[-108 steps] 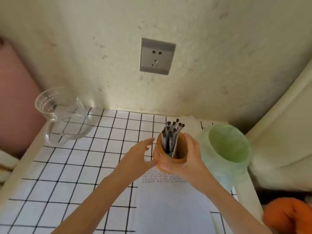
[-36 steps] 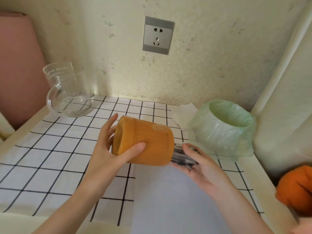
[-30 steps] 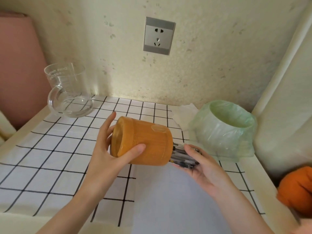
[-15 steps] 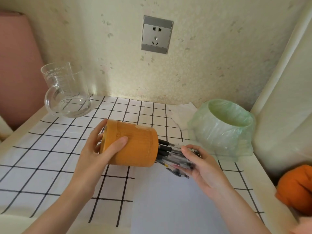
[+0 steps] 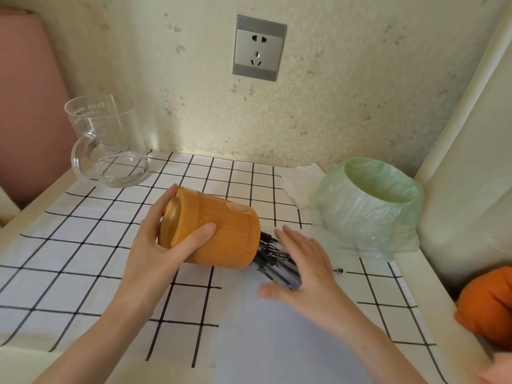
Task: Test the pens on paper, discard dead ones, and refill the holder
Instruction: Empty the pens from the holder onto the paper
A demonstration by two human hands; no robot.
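Note:
My left hand (image 5: 163,250) grips the orange pen holder (image 5: 221,231), tipped on its side with the mouth facing right. Several black-capped pens (image 5: 270,259) spill from the mouth onto the white paper (image 5: 277,336). My right hand (image 5: 304,270) lies over the pens with straight fingers, palm down, covering much of the bundle. One pen tip (image 5: 338,270) pokes out to the right of that hand.
A small bin lined with a green bag (image 5: 368,206) stands at the back right. A clear glass measuring mug (image 5: 108,145) sits at the back left. A checked cloth (image 5: 83,245) covers the table. An orange object (image 5: 490,303) lies at the right edge.
The holder went from upright to lying on its side. In the last second the pens slid out onto the paper and my right hand flattened over them.

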